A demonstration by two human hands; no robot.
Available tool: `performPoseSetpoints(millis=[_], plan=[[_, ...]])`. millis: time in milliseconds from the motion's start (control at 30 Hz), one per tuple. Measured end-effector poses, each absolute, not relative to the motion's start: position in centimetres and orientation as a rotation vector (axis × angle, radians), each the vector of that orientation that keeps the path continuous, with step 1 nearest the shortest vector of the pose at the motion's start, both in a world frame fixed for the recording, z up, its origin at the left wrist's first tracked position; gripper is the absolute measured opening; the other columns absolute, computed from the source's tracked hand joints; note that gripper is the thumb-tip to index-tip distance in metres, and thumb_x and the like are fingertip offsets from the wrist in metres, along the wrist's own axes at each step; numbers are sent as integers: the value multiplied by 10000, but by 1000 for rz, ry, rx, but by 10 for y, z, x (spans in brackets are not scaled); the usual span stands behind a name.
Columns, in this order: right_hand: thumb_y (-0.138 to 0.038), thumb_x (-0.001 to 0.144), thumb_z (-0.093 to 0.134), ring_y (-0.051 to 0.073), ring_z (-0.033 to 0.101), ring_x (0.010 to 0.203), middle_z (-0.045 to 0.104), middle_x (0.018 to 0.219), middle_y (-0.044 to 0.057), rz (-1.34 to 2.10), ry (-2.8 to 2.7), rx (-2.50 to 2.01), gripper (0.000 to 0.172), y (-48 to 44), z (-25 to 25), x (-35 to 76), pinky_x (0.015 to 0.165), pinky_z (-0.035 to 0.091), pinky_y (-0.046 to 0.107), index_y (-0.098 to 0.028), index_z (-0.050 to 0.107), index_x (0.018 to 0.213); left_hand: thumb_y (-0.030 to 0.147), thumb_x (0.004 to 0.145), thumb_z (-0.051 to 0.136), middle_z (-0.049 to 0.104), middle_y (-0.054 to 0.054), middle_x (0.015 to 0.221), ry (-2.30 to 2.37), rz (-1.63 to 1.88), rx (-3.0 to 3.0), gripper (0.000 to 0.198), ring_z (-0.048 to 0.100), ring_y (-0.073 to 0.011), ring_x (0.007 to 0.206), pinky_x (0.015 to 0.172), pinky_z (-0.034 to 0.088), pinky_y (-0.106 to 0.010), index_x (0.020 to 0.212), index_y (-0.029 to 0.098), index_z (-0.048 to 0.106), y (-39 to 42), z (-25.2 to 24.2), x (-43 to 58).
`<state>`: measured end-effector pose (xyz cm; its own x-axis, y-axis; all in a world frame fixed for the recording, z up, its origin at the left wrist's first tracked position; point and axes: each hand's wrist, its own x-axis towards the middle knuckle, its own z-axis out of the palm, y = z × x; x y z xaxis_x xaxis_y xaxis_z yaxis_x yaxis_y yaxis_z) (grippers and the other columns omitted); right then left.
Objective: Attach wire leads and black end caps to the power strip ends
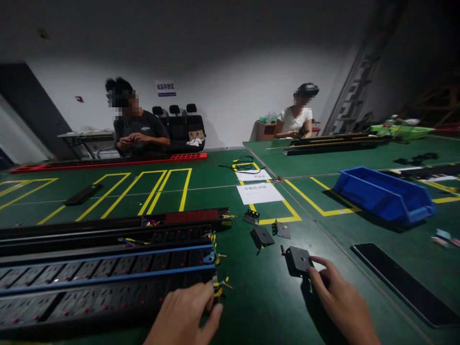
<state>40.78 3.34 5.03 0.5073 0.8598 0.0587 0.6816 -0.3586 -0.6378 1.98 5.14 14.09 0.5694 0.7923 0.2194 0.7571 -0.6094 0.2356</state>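
Observation:
My right hand (339, 294) pinches the near right corner of a black square end cap (299, 258) between thumb and index finger. The cap is box-shaped, with a small hole in its face and a brass-coloured screw at its left. Beside it lie more black end caps (262, 236) and a flat bracket (281, 230). My left hand (189, 311) is curled over the right end of the nearest black power strip (108, 302), its thumb apart and its fingertips hidden. Yellow-green wires (219, 286) with terminals stick out from that end.
Beyond lie a blue-edged power strip (108, 270) and others. A phone-like black slab (402, 282) and blue bin (386, 194) are at the right. Paper labels (259, 193) and yellow tape mark the green table (212, 191). Two people (140, 127) sit across.

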Motion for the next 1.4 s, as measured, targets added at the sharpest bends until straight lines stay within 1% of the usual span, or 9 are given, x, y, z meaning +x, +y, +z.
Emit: performPoseSetpoints(millis=[67, 133, 233, 367, 533, 967, 1167, 1300, 1400], plan=[[-754, 891, 406, 342, 751, 663, 814, 834, 90, 388, -1265, -2136, 661, 34, 53, 406, 592, 447, 400, -273, 683, 1248, 250, 1036, 566, 704, -25, 931, 1394, 237, 2620, 139, 719, -210, 785, 664, 501, -279, 999, 228, 698, 75, 163, 26], [-744, 897, 403, 341, 758, 687, 816, 841, 84, 407, -1273, -2131, 657, 34, 55, 404, 605, 448, 393, -268, 678, 1259, 306, 1076, 559, 704, -63, 1078, 1486, 38, 2563, 202, 738, -240, 860, 736, 530, -314, 1161, 243, 732, 98, 176, 33], [-711, 911, 391, 334, 760, 708, 806, 816, 67, 424, -1268, -2138, 636, 34, 58, 401, 612, 438, 384, -268, 675, 1266, 312, 1095, 562, 678, -80, 1188, 1535, -43, 2539, 270, 740, -277, 990, 839, 553, -359, 1301, 276, 732, 125, 180, 43], [-681, 929, 383, 321, 754, 708, 798, 815, 64, 425, -1278, -2132, 613, 35, 59, 401, 608, 421, 375, -264, 676, 1270, 339, 1087, 588, 676, -71, 1144, 1521, -88, 2534, 235, 734, -293, 1004, 830, 550, -369, 1192, 284, 790, 143, 175, 51], [-654, 955, 371, 320, 754, 721, 794, 846, 78, 431, -1331, -2123, 610, 36, 58, 402, 608, 404, 366, -242, 672, 1291, 304, 1055, 611, 702, -62, 1076, 1568, -113, 2494, 199, 726, -289, 1009, 802, 520, -352, 1047, 258, 804, 152, 176, 53], [-630, 969, 371, 326, 740, 720, 795, 861, 84, 364, -1309, -2117, 571, 37, 57, 398, 614, 374, 366, -259, 688, 1265, 273, 977, 646, 777, -66, 1103, 1444, -71, 2399, 177, 710, -295, 1080, 889, 474, -371, 1014, 237, 815, 168, 174, 44], [-624, 985, 373, 302, 707, 666, 764, 794, 69, 350, -1319, -2093, 558, 36, 56, 396, 613, 357, 363, -249, 679, 1263, 327, 936, 611, 779, -76, 1055, 1392, -65, 2419, 218, 706, -300, 1012, 860, 467, -378, 957, 224, 802, 174, 180, 28], [-616, 1012, 361, 296, 699, 663, 757, 788, 67, 337, -1327, -2082, 554, 36, 54, 396, 606, 340, 363, -243, 673, 1278, 364, 896, 584, 787, -72, 991, 1288, 55, 2321, 255, 708, -276, 959, 836, 482, -355, 890, 207, 785, 180, 185, 16], [-608, 1013, 358, 301, 703, 671, 760, 797, 69, 344, -1325, -2091, 550, 36, 55, 395, 612, 342, 367, -245, 673, 1280, 408, 909, 572, 784, -62, 938, 1244, 175, 2232, 286, 711, -259, 910, 837, 501, -347, 883, 202, 769, 179, 190, 20]])
